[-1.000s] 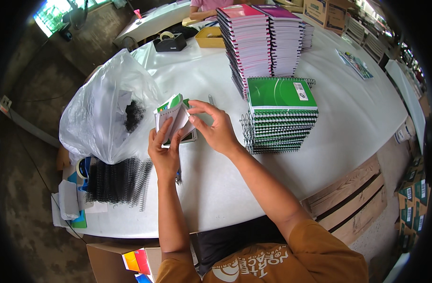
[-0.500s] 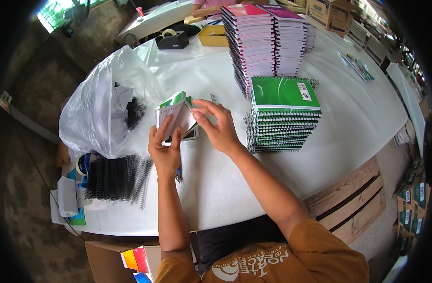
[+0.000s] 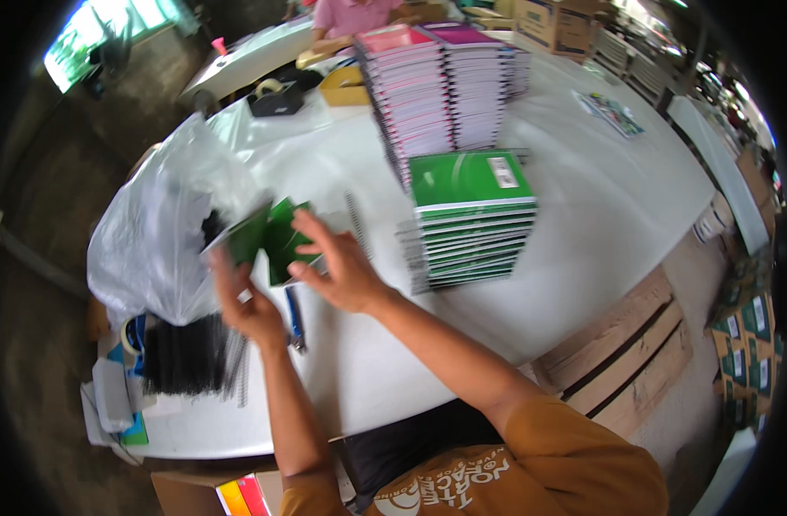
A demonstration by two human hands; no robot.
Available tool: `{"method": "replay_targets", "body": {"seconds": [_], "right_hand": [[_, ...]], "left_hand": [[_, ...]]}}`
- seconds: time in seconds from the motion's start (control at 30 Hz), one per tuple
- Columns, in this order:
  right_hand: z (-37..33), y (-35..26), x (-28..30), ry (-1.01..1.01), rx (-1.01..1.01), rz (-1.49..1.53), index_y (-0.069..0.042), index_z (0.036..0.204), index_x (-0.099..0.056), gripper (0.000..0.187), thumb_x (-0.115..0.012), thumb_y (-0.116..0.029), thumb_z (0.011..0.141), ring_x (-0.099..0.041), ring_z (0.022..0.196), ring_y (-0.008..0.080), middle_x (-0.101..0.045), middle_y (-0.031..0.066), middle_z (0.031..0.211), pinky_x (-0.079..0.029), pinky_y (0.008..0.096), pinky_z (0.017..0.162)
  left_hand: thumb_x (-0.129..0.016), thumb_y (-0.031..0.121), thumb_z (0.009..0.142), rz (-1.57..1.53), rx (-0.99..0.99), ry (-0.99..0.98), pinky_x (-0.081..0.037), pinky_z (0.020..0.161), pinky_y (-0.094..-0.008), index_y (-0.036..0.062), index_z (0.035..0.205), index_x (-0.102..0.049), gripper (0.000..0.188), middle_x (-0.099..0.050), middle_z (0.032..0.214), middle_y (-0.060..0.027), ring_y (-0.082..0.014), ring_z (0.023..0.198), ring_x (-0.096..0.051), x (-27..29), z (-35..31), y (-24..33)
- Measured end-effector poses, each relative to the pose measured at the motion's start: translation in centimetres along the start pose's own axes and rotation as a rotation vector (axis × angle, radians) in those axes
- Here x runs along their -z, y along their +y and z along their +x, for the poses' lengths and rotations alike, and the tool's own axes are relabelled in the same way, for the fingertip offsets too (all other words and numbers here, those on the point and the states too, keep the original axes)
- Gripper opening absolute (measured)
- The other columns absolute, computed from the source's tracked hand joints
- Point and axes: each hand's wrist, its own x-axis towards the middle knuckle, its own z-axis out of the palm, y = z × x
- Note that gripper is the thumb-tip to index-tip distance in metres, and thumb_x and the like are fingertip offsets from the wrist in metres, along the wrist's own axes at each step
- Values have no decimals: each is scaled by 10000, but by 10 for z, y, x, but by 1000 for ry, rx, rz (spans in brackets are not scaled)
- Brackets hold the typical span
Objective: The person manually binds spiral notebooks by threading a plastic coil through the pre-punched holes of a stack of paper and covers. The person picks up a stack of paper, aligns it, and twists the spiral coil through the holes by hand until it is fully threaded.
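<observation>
My left hand [image 3: 249,301], smeared by motion, grips a small green-covered notebook [image 3: 251,234] tilted up over the table. Just right of it is another green cover [image 3: 281,245]; whether it is loose or part of a booklet on the table I cannot tell. Over that cover my right hand [image 3: 337,267] has its fingers spread and holds nothing. A thin spiral binding coil [image 3: 356,219] lies beyond my right hand. Below the hands rests a blue-handled tool [image 3: 295,322], perhaps pliers. To the right stands a stack of green spiral notebooks [image 3: 471,181].
Black binding coils [image 3: 183,357] lie at the left, below a clear plastic bag [image 3: 127,249] of scraps. Tall stacks of pink [image 3: 410,95] and purple notebooks [image 3: 475,86] stand behind the green ones. Farther back are a tape dispenser [image 3: 277,99], a yellow tray [image 3: 343,86] and a seated person [image 3: 350,17].
My left hand has swung left with the notebook, away from the right hand. My right hand has let go of the pages and opened. The whole view has shifted somewhat.
</observation>
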Motion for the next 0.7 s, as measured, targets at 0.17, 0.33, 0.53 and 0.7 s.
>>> {"method": "replay_targets", "body": {"seconds": [0.17,0.33,0.53,0.7], "right_hand": [[-18,-30,-26,60,158,123,-30,1438,-161,902,-669,-413,798,-306,1310,290,-293,163,1441,-246,391,1065],[-67,-77,-25,262,-167,491,-19,1234,-417,416,-587,-148,878,-548,1000,189,-578,108,1060,-428,313,861],[-102,-55,49,-80,89,248,-7,948,-586,209,-660,-24,754,-582,814,150,-637,71,884,-455,287,741],[-136,-9,44,-191,-66,175,-28,892,-583,212,-696,-54,714,-552,770,123,-609,30,813,-445,270,713]], "left_hand": [[-627,42,845,206,79,150,-481,851,-364,-44,1208,-488,398,-528,1215,-191,-284,1011,-583,43,0,33],[-541,21,857,13,-233,-355,-448,885,-341,-54,1162,-552,314,-557,1146,-178,-280,1056,-545,66,-54,103],[-610,91,842,-749,651,-600,-410,937,-427,-45,1260,-393,491,-479,1192,-188,-294,1097,-471,88,-72,62],[-537,-37,830,-767,904,-527,-488,821,-360,-20,1198,-436,382,-537,1083,-164,-246,944,-556,61,-102,103]]}}
